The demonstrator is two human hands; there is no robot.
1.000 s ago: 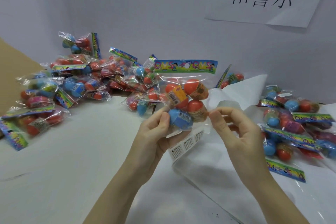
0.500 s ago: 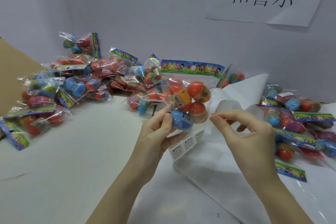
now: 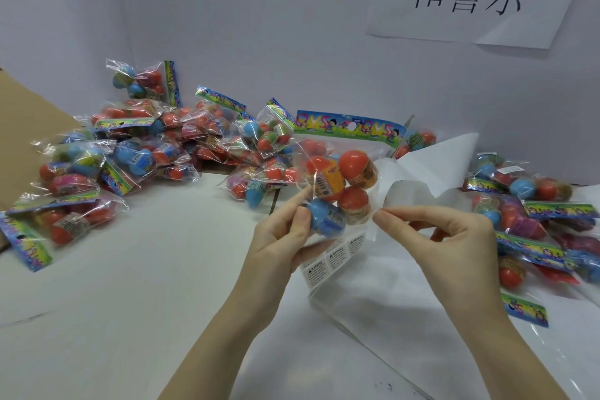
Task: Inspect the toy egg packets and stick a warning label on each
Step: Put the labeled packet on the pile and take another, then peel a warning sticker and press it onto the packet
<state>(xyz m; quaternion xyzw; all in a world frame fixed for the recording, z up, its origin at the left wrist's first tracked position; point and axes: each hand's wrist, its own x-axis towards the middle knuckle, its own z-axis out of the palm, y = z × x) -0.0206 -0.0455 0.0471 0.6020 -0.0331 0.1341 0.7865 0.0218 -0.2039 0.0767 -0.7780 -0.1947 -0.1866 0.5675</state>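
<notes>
Head view: left hand (image 3: 281, 237) grips packet (image 3: 337, 185); right hand (image 3: 454, 237) pinches something (unclear).

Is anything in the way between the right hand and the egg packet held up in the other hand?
Nothing visible. The right hand pinches something at its fingertips, right beside the clear plastic packet of orange and blue toy eggs that the left hand holds up.
</notes>
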